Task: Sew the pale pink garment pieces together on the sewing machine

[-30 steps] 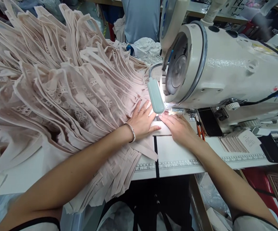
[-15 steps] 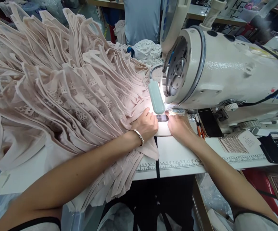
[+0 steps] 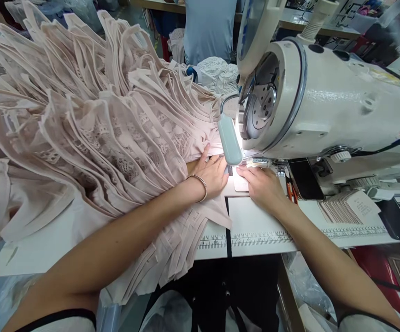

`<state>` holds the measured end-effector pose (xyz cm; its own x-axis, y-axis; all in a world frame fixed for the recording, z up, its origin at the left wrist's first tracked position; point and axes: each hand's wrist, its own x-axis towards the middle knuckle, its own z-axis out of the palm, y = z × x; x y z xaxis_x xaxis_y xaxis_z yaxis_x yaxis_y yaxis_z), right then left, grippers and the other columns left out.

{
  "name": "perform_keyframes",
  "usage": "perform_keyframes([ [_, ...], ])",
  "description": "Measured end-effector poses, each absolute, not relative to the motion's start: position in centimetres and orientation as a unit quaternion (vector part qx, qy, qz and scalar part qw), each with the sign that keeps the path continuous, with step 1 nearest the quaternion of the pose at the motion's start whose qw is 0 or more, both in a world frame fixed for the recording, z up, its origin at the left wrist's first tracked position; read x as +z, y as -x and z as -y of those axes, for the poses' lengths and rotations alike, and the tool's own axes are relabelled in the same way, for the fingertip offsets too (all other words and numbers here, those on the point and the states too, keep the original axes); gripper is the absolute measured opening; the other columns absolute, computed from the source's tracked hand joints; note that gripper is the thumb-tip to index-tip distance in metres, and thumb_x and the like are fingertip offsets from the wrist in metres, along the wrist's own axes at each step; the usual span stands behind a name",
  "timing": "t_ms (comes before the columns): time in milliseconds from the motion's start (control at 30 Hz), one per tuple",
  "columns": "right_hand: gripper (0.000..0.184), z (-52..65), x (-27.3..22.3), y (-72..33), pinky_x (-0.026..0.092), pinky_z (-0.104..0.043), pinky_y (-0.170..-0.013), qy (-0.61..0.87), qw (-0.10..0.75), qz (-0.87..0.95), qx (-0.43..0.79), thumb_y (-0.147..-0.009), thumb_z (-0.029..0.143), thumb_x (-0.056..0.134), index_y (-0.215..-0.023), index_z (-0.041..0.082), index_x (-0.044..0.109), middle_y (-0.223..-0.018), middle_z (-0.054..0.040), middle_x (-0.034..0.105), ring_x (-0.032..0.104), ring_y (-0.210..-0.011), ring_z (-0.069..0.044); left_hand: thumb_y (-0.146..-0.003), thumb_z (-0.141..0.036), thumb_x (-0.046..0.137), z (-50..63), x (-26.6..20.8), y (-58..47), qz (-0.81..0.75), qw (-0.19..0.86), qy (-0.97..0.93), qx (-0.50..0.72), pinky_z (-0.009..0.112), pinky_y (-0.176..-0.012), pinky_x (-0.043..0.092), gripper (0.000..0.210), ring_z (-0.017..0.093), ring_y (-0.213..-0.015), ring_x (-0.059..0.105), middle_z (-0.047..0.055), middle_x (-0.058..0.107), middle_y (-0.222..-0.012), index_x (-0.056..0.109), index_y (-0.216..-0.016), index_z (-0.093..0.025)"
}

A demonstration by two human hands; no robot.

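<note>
Pale-pink lacy fabric (image 3: 127, 124) is seemingly being aligned at white sewing machine (image 3: 334, 99), left hand (image 3: 212, 177) spread, right hand (image 3: 264, 186) indeterminate in grip; flat guidance is next required.

Sewing workshop, by look of it garment factory. 1 large sewing machine (image 3: 334, 99) fills right side, small lamp (image 3: 230, 140) shining at its working end. White desk (image 3: 255, 216) with ruler (image 3: 258, 239) along front edge. Big heap of near-alike pink garments (image 3: 117, 124), lace panels showing, spread over left side: batch work. Orange-handled tool (image 3: 292, 190) by machine; stack of beige pieces (image 3: 340, 210) near it, top 1 written on. Beyond: white lace (image 3: 220, 71), plastic bags (image 3: 85, 14), back desk (image 3: 324, 31) carrying equipment.
</note>
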<state>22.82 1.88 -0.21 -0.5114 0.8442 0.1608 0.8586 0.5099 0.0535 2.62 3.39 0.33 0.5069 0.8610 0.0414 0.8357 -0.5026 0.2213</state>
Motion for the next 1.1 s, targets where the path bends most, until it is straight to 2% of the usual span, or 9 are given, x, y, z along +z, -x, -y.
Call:
perform_keyframes([
  [200, 0.056, -2.1, -0.4, -23.4, 0.048, -0.036, -0.082, 0.481, 0.077, 0.872, -0.042, -0.087, 0.003, 0.038, -0.13, 0.024, 0.068, -0.124, -0.0051, 0.072, 0.064, -0.104, -0.024, -0.097, -0.024, 0.035, -3.2, 0.4, -2.7, -0.493, 0.081, -0.863, 0.078, 0.055, -0.126, 0.011, 0.044, 0.027, -0.132, 0.054, 0.012, 0.067, -0.128, 0.047, -0.137, -0.01],
  [467, 0.058, -2.0, -0.1, -23.0, 0.048, -0.043, -0.086, 0.507, 0.036, 0.861, -0.007, -0.089, 0.006, 0.035, -0.135, 0.023, 0.065, -0.129, -0.0111, 0.069, 0.065, -0.1, -0.028, -0.097, -0.025, 0.038, -3.2, -0.2, -2.7, -0.497, 0.056, -0.86, 0.1, 0.057, -0.125, 0.012, 0.05, 0.029, -0.137, 0.049, 0.014, 0.062, -0.137, 0.042, -0.144, -0.009],
  [900, 0.06, -1.8, 0.9, -22.3, 0.045, -0.049, -0.09, 0.521, -0.022, 0.853, 0.012, -0.094, 0.008, 0.027, -0.145, 0.02, 0.055, -0.137, -0.0153, 0.062, 0.063, -0.104, -0.031, -0.097, -0.026, 0.038, -3.1, -0.2, -2.8, -0.506, 0.054, -0.854, 0.106, 0.057, -0.126, 0.005, 0.052, 0.03, -0.134, 0.052, 0.014, 0.064, -0.133, 0.042, -0.146, -0.01],
  [1100, 0.062, -1.9, 1.0, -22.2, 0.044, -0.049, -0.089, 0.531, -0.038, 0.846, 0.021, -0.094, 0.009, 0.025, -0.148, 0.021, 0.052, -0.135, -0.0162, 0.063, 0.063, -0.1, -0.032, -0.096, -0.026, 0.038, -3.2, -0.2, -2.8, -0.51, 0.059, -0.852, 0.099, 0.056, -0.127, 0.003, 0.053, 0.03, -0.134, 0.052, 0.014, 0.063, -0.134, 0.042, -0.146, -0.01],
])
